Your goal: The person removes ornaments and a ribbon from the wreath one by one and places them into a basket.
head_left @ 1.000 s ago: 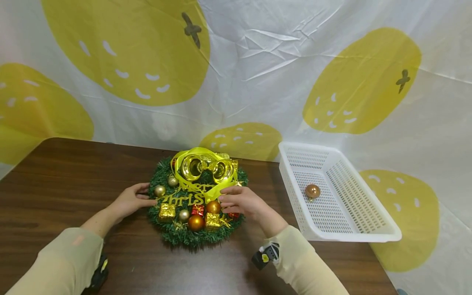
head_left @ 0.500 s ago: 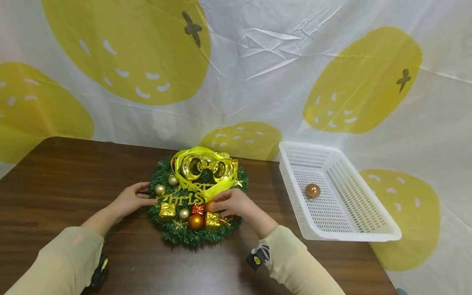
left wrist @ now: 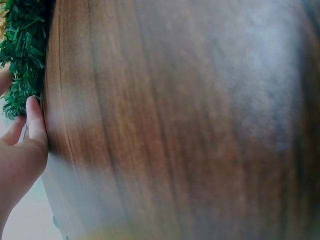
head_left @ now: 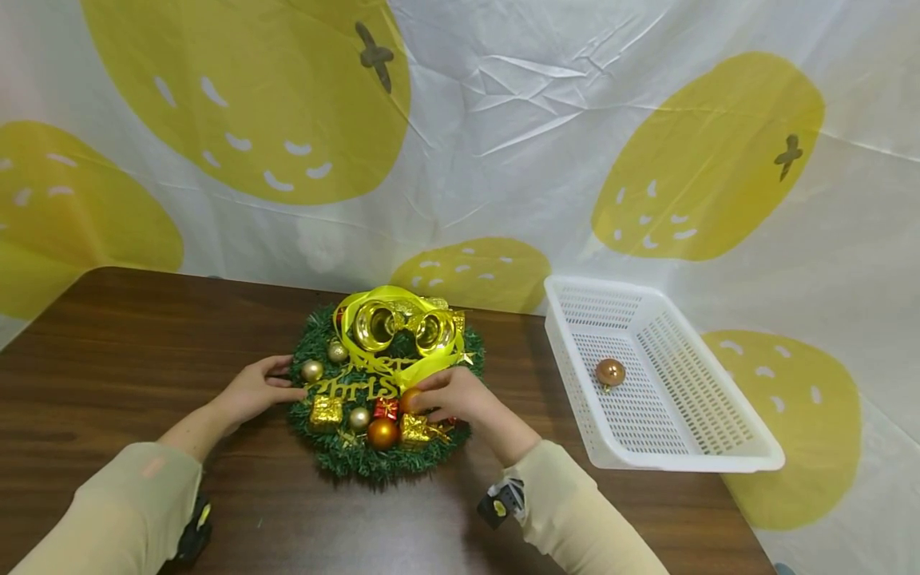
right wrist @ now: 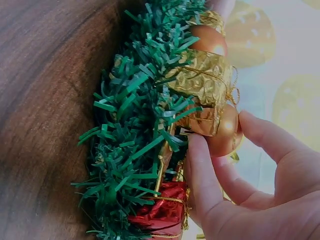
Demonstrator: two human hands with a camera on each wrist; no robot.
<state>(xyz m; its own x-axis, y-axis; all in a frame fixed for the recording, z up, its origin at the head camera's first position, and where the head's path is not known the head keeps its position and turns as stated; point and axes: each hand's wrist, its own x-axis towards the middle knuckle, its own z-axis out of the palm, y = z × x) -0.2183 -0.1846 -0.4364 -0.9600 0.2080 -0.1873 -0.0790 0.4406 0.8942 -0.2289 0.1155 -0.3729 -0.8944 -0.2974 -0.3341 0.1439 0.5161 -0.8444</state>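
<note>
Orange-gold bauble (head_left: 410, 400) on green wreath (head_left: 345, 455), pinched in right hand (head_left: 460, 397); left hand (head_left: 253, 391) flat at wreath's edge

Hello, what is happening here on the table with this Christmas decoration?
A person works on a green wreath lying on a brown table. The left hand rests against the wreath's left edge. The right hand pinches an orange ball ornament that sits on the wreath beside a gold gift box. To the right stands a white basket, and one bronze ball already lies inside it.
</note>
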